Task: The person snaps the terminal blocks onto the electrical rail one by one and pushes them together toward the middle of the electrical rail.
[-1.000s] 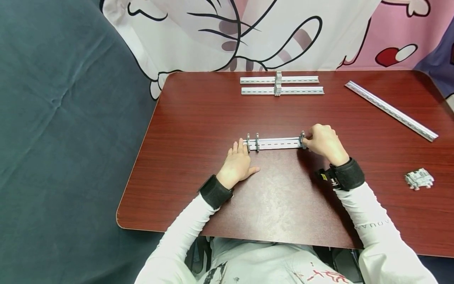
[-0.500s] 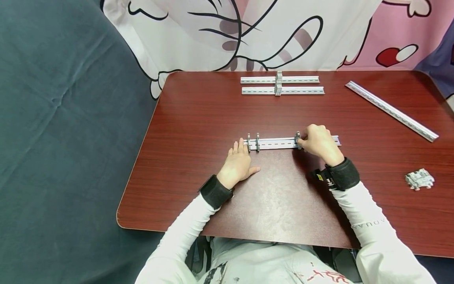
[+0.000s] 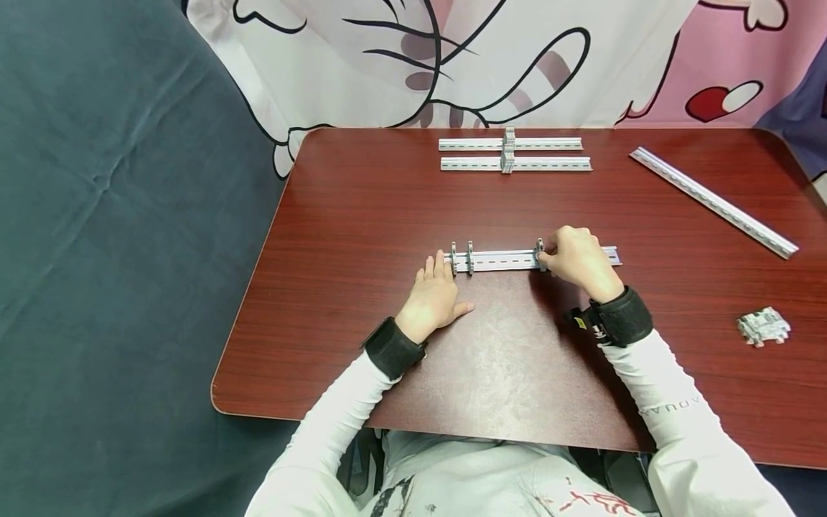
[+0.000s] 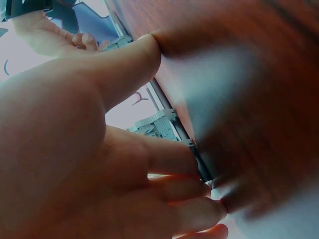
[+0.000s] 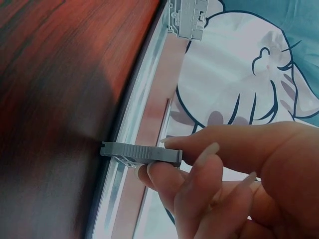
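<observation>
A slotted metal DIN rail lies crosswise on the table in front of the person. Two thin grey terminal blocks stand on it near its left end. My left hand lies there with straight fingers, the fingertips right at that rail end and the thumb spread over the table. Farther right along the rail, my right hand pinches another grey terminal block between thumb and fingers. In the right wrist view this block sits across the rail. The rail's right end shows beyond the right hand.
At the table's back edge two parallel rails carry a cluster of terminal blocks at their middle. One bare rail lies diagonally at the right. Loose terminal blocks lie at the right on the brown table.
My right hand has moved a little left along the rail with the terminal block, mostly in the first half second, uncovering the rail's right end. The left hand has stayed put.
</observation>
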The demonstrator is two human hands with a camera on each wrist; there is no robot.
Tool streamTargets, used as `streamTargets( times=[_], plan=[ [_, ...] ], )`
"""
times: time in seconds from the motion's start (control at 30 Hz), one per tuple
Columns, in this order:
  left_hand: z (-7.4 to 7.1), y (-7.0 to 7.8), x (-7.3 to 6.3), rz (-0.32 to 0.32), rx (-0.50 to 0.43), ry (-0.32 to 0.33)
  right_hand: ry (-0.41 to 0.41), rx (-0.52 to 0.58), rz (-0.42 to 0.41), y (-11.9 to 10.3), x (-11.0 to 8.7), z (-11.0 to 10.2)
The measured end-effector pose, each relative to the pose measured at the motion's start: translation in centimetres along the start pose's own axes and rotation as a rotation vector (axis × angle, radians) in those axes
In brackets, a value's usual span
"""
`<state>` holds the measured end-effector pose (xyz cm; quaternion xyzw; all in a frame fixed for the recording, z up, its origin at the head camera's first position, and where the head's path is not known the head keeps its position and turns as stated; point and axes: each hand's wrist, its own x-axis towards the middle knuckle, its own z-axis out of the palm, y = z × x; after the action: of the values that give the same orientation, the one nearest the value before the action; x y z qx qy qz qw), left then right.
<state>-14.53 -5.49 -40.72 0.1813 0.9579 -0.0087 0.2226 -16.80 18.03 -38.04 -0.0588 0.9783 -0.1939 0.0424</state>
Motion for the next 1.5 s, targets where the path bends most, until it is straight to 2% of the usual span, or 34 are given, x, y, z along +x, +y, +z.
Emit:
streamTargets(
  times=[0.53,0.63,0.77,0.83,0.9,1.0,1.1,1.17,1.33,1.5],
  plan=[
    [-0.2,-0.2,-0.1,0.003,-0.009,0.014,0.015,0.033,0.001,-0.8,0.1,0.6],
    [-0.2,-0.2,-0.1,0.003,-0.011,0.014,0.067,0.015,0.001,-1.0,0.0,0.5],
    [-0.2,-0.3,-0.2,0.004,-0.012,0.016,0.212,-0.008,0.016,-2.0,-0.2,0.0],
    [-0.3,-0.3,-0.2,0.002,-0.012,0.02,0.242,-0.005,0.007,-2.9,-0.2,-0.2],
    [-0.4,-0.4,-0.2,-0.002,-0.008,0.024,0.222,-0.003,-0.027,-4.2,0.0,-0.2],
    [-0.4,-0.3,-0.1,-0.008,0.008,0.032,0.135,-0.007,-0.068,-6.5,0.5,0.7],
    [-0.3,-0.2,0.0,-0.008,0.015,0.042,0.06,-0.02,-0.06,-8.3,0.9,2.2],
    [-0.1,-0.1,0.0,-0.005,0.008,0.042,0.041,-0.032,-0.036,-9.2,1.1,3.1],
    [0.1,0.1,-0.1,-0.008,-0.005,0.039,0.072,-0.059,0.019,-10.0,1.3,4.8],
    [0.0,0.1,-0.2,-0.009,-0.001,0.044,0.118,-0.069,0.041,-10.1,1.4,5.3]
  ],
)
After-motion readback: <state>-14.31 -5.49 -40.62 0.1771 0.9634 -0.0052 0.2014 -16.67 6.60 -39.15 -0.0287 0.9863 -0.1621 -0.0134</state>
